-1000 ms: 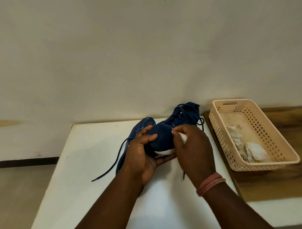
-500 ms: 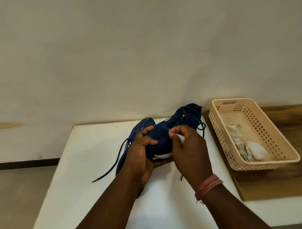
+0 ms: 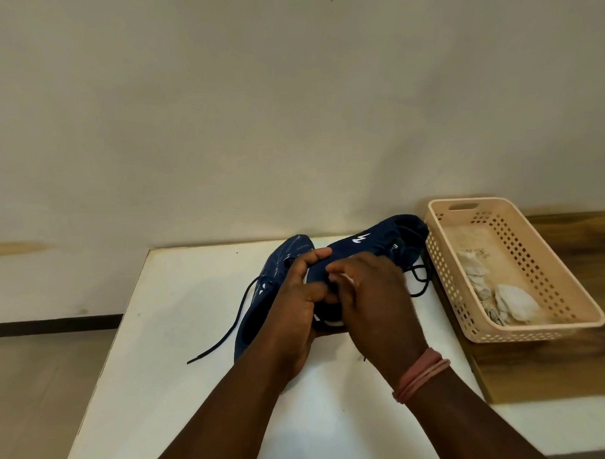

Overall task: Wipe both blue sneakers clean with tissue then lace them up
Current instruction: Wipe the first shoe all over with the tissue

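Observation:
I hold one blue sneaker point(image 3: 370, 242) tilted on its side above the white table point(image 3: 167, 337). My left hand point(image 3: 293, 308) grips its toe end, thumb over the top. My right hand point(image 3: 372, 295) presses a small white tissue point(image 3: 347, 279) against the sneaker's front; the tissue is mostly hidden by my fingers. The second blue sneaker point(image 3: 278, 264) lies on the table behind my left hand, its dark lace point(image 3: 222, 335) trailing loose to the left. The held sneaker's laces point(image 3: 417, 280) hang loose on the right.
A beige perforated plastic basket point(image 3: 544, 327) stands to the right on a wooden board point(image 3: 573, 360), with crumpled used tissues point(image 3: 513, 304) inside. A plain wall rises right behind the table. The table's left edge drops to the floor.
The held sneaker has been rotated so its side with the white logo faces up. My right hand with the tissue slid toward the toe, closer to my left hand.

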